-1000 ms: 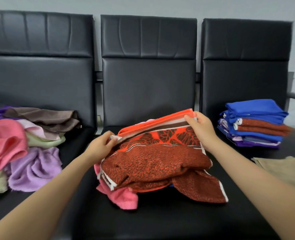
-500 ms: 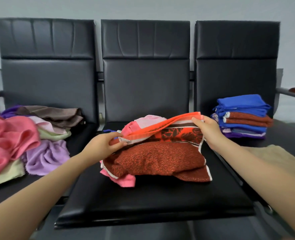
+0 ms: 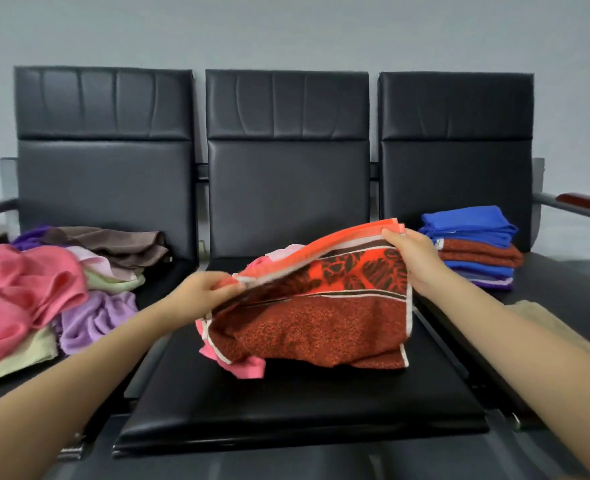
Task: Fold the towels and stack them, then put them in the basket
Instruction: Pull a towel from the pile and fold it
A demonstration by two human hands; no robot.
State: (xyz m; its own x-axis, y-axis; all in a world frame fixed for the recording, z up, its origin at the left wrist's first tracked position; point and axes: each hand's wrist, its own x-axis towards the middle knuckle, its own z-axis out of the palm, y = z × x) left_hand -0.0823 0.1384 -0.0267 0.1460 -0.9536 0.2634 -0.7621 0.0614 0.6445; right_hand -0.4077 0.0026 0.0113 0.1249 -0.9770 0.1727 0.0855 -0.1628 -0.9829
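Towel (image 3: 321, 320), orange and rust-red with a dark leaf band and white edging, is located on the middle seat (image 3: 286, 407) of a three-seat black bench, lying toward the seat's rear half with its lower fold resting on the cushion. Its upper edge is held raised off the seat at both ends. The left hand (image 3: 200, 292) is seen at the towel's left end, with the fingers (image 3: 222, 289) curled and pinching the orange hem. The right hand (image 3: 414, 261) is seen at the towel's upper right corner, with thumb and fingers closed in a pinch on the layered hem there. A pink towel (image 3: 248, 367) is noted beneath the orange one, protruding at its lower left corner and again behind the raised edge. On the left seat (image 3: 161, 282), a loose pile of unfolded towels (image 3: 44, 299) is recorded, in pink, lilac, pale green, brown and purple, filling most of the cushion up to its front edge. On the right seat (image 3: 563, 278), a folded stack (image 3: 473, 247) of blue, rust-red and purple towels is observed against the backrest, well apart from the hands. A beige cloth (image 3: 543, 317) is seen near the front of the right seat, partly covered by the right forearm. A wooden-topped armrest (image 3: 584, 202) is noted at the bench's right end.
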